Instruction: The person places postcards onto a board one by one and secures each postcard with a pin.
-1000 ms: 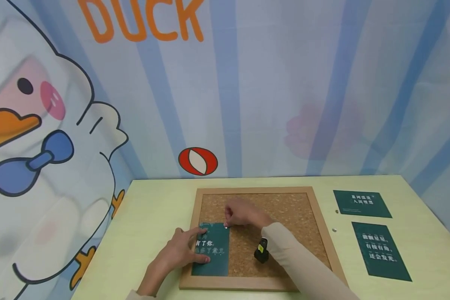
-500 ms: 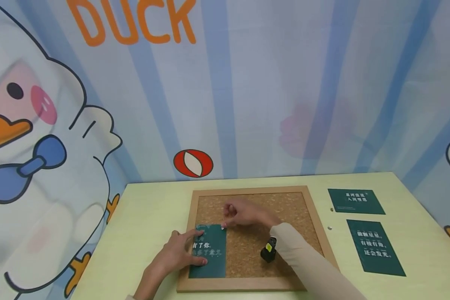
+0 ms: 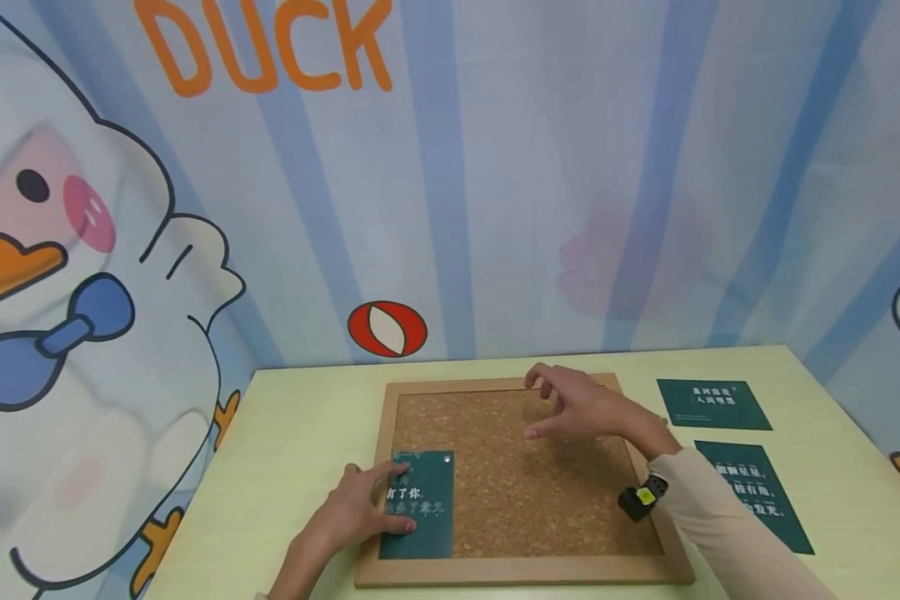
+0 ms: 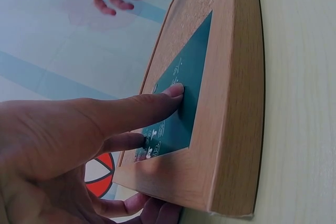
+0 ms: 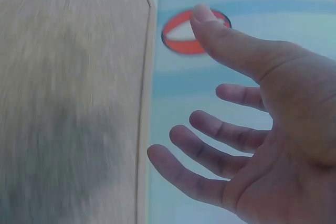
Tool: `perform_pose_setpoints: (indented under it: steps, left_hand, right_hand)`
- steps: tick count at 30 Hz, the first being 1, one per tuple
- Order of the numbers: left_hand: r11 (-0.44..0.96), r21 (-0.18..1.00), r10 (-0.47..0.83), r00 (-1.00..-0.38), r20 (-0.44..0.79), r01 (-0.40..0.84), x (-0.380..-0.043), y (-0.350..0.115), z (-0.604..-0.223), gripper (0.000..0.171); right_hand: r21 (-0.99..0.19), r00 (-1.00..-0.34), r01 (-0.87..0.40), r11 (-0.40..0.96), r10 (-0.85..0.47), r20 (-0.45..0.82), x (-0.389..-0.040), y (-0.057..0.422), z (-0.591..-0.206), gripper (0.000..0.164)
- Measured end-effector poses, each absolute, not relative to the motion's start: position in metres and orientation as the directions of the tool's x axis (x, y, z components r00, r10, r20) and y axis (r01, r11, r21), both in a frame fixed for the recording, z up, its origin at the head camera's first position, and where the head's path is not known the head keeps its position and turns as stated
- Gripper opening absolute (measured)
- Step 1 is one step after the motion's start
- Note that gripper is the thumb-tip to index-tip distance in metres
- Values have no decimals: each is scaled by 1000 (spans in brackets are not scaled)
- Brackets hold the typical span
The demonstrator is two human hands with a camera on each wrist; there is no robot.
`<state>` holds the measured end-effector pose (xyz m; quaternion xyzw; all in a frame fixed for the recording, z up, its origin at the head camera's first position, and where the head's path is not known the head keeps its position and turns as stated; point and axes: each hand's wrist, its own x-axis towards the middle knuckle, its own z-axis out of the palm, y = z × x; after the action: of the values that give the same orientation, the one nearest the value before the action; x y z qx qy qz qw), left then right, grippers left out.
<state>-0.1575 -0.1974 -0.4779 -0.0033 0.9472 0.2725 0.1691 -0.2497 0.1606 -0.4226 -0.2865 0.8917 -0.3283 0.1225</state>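
Observation:
In the head view, a dark green card (image 3: pixel 433 533) with white characters lies on the cork board's lower left part, against the wooden frame (image 3: pixel 525 570). A small pale round thumbtack (image 3: pixel 447 459) sits at the card's top right corner. My left hand (image 3: pixel 351 507) presses the card, thumb low and index finger near its top left. In the left wrist view, that hand's thumb (image 4: pixel 152 106) lies straight on the card, while other fingers rest beside the frame's edge. My right hand (image 3: pixel 581 404) hovers over the board's upper right, fingers spread and holding nothing.
Two more green cards lie right of the board: an upper card (image 3: pixel 714 405) and a lower card (image 3: pixel 772 508), partly behind the right sleeve (image 3: pixel 735 517). The pale yellow table (image 3: pixel 285 433) backs onto a printed duck curtain (image 3: pixel 510 183).
My right hand has let go of the thumbtack, which now shows on the card's corner, and has moved right and up with fingers opened. The left hand stays on the card.

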Motion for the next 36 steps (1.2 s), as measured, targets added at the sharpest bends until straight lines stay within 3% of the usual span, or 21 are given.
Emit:
perform_pose_setpoints:
  steps: [12,23,29,36]
  left_hand:
    - [853,509,73,-940,-334,-114,-156,-198,-475,88]
    - [854,504,64,-935,-348,-129,-157,-198,-478,87]
    - [852,511,79,-936,-342,-115,-157,-196,-479,87]
    - [853,510,81,-937,-340,-111,-156,-196,-477,86]
  right_hand:
    - [-627,-921,-288,724,-390,-27,-213,255,-421,81]
    - [-642,-950,-211,737,-310,-44,-192,315,-448,73]
    - [-558,-970,-173,812,-238,-46,-188,342,-466,73]
    - [-429,-984,-8,903,-83,-156,-178,360,-481,97]
